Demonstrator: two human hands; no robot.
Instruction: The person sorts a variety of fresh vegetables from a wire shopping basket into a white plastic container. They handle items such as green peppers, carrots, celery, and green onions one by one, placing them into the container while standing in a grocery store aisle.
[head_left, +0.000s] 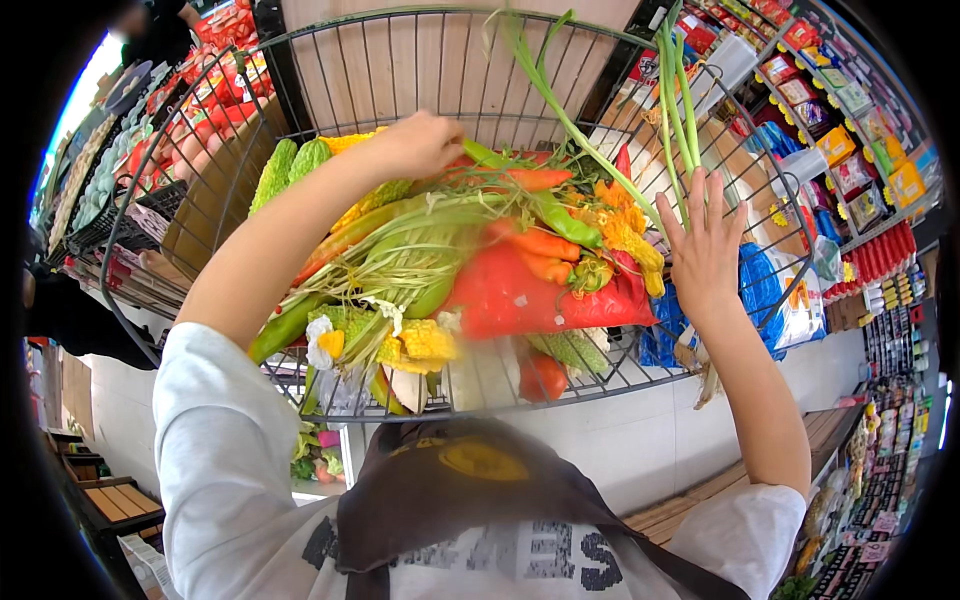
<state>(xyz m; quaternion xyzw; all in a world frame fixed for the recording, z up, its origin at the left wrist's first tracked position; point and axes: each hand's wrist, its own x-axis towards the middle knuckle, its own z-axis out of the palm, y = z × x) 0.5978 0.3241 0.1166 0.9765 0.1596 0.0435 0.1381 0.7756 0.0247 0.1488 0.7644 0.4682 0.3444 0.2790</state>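
Observation:
A wire shopping basket (529, 406) full of vegetables stands before me. My left hand (429, 144) is over its far middle, fingers curled beside a green pepper (484, 154); whether they hold anything is hidden. At the right side, my right hand (705, 236) lies with spread fingers over spring onions (681, 127), whose roots show below my wrist. Between my hands are orange peppers (541, 244) on a red plastic bag (517, 294) and a bundle of pale green stalks (409, 244). Bitter melons (276, 174) lie at the left, and a tomato (543, 376) sits near the front.
Blue-and-white plastic packaging (784, 296) is at the right, next to the basket. Shelves of packaged goods (847, 112) rise beyond it. Egg trays (105, 191) and red net bags (225, 30) line the left. A person in dark clothing (90, 315) is at the far left.

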